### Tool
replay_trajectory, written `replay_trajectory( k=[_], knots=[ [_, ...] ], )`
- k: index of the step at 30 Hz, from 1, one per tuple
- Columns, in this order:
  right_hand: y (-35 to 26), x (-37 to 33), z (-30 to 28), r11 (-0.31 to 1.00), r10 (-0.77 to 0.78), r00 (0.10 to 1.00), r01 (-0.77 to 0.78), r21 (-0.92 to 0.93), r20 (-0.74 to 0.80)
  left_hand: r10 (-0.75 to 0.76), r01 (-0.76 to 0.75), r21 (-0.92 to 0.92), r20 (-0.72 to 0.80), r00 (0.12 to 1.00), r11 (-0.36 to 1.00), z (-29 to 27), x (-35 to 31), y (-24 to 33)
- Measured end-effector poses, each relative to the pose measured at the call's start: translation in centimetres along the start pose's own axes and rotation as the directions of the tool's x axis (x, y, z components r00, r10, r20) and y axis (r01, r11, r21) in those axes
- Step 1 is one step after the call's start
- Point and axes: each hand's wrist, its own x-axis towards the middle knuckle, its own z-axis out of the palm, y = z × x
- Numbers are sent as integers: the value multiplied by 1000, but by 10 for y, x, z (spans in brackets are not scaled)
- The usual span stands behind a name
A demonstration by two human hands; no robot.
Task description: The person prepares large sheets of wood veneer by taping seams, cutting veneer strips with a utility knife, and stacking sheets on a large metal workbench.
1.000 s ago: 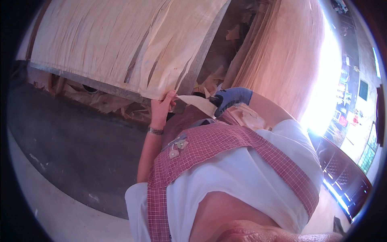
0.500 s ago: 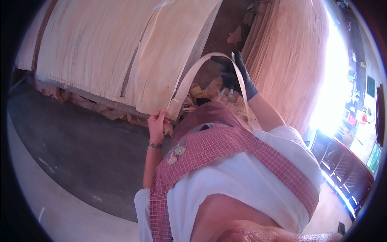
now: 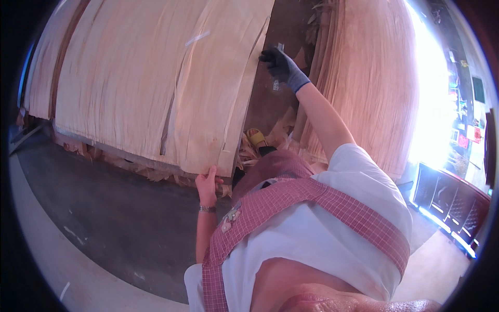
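A broad stack of pale wood veneer sheets lies before me on the left. My left hand, bare, is closed on the near right corner of the top veneer sheet, thumb above it. Farther along this sheet's right edge is my right hand in a dark glove, its fingers curled. A small pale piece shows above that hand and another below it; I cannot tell what they are or whether they are held. Long splits run through the top sheet near its right edge.
A second veneer stack rises on the right, across a narrow dark gap. Torn veneer scraps lie in the gap by my yellow shoe. A short whitish strip lies on the left stack. Dark grey floor borders it.
My right hand has moved away from me along the sheet's right edge. The long narrow veneer strip that arched between my hands is no longer raised. My left hand stays at the corner.
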Motion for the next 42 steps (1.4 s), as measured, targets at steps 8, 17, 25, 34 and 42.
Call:
replay_trajectory(
  k=[8,17,25,34,42],
  knots=[
    [11,1,39,724,-323,930,125,-678,-174,-63,68,116,-46,997,991,-4,-6,-1],
    [19,-12,11,563,-728,605,258,-785,-323,80,-140,653,121,989,744,-70,-20,-25],
    [6,-54,180,212,-697,713,302,-930,73,427,-244,386,-517,741,890,-232,-76,61],
    [143,-11,358,519,-393,789,614,-595,472,678,-293,844,-536,-503,450,-451,-208,252],
    [226,-119,587,280,-116,329,916,-287,937,252,-652,656,-752,-609,381,-665,-360,383]
  ],
)
